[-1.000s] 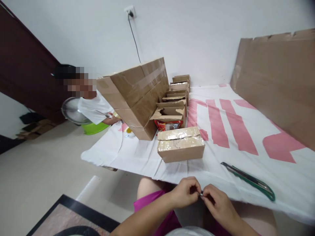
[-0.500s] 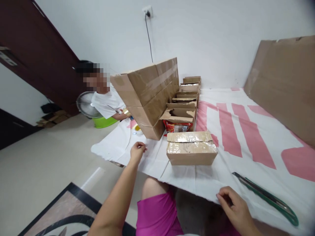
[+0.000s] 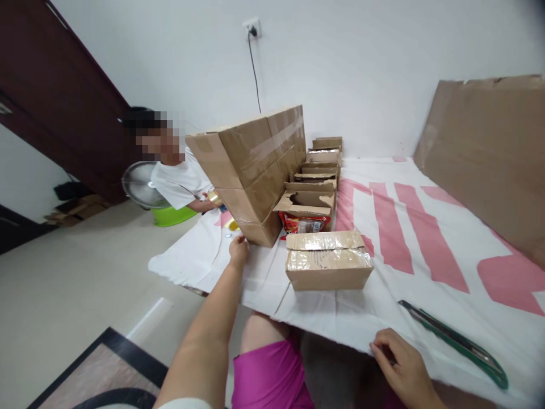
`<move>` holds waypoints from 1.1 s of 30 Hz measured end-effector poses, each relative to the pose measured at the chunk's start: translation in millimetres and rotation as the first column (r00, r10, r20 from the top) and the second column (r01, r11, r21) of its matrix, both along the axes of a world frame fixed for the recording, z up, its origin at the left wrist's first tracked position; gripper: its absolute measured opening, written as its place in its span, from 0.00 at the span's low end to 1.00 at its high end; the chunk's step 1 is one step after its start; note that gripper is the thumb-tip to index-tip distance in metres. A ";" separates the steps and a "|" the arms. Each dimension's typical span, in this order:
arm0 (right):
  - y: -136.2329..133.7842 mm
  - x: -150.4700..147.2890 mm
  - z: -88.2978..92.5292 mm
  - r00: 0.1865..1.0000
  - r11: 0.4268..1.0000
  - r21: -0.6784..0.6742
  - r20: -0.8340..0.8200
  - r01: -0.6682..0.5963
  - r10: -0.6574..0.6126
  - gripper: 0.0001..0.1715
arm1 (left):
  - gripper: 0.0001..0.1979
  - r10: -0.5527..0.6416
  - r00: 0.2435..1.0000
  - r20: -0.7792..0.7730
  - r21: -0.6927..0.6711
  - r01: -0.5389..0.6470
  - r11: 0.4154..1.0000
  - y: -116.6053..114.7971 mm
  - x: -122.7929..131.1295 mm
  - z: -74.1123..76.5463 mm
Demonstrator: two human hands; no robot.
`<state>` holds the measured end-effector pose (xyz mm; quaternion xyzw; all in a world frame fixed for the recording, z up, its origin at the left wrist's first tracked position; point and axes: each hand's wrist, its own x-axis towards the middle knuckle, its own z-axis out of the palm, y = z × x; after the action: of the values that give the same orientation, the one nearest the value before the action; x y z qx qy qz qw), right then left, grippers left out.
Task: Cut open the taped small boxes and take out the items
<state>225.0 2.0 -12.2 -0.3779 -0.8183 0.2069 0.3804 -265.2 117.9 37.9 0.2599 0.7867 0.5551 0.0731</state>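
My left hand (image 3: pixel 239 250) is at the near-left foot of a stack of taped cardboard boxes (image 3: pixel 251 153). Its fingers are curled closed, and I see nothing in them; whether it touches the lowest box I cannot tell. At the table's front edge my right hand (image 3: pixel 398 358) hangs with thumb and fingers loosely closed and nothing visible in it. Left of that hand's reach, a small taped cardboard box (image 3: pixel 327 267) lies on the cloth. A green utility knife (image 3: pixel 457 343), blade partly out, rests just right of my right hand.
Behind the small box stand several open cardboard boxes (image 3: pixel 309 199), with a red packet (image 3: pixel 306 224) in front of the nearest. Across the table, a person (image 3: pixel 179 182) in a white shirt holds a tape roll (image 3: pixel 214 198). A large cardboard sheet (image 3: pixel 485 153) stands at right.
My left hand has moved slightly forward, closer to the foot of the box stack. The right hand stays by the table edge. The view has shifted a little.
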 end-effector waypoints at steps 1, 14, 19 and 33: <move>0.0 -0.3 1.0 1.000 1.000 0.007 0.004 -0.005 0.005 0.08 | 0.17 0.008 1.000 -0.013 0.020 -0.008 1.000 -4.3 5.3 -0.4; -3.6 -1.8 17.9 1.000 0.998 -0.060 -0.001 -0.015 0.015 0.10 | 0.29 -0.693 0.703 -0.159 0.066 0.708 0.703 -68.0 146.7 33.5; 8.2 44.7 33.3 0.980 0.970 0.142 0.004 0.198 -0.201 0.06 | 0.26 -0.807 0.564 -0.175 0.045 0.823 0.566 -85.6 185.2 50.0; 37.4 144.9 21.7 0.702 0.823 0.035 0.503 0.566 -0.504 0.19 | 0.25 -0.894 0.438 -0.093 0.194 0.889 0.415 -76.4 230.7 18.5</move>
<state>369.9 39.4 9.5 -0.6616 -0.7273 0.0338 0.1794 -34.5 41.5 56.4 0.6364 0.4636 0.5159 0.3375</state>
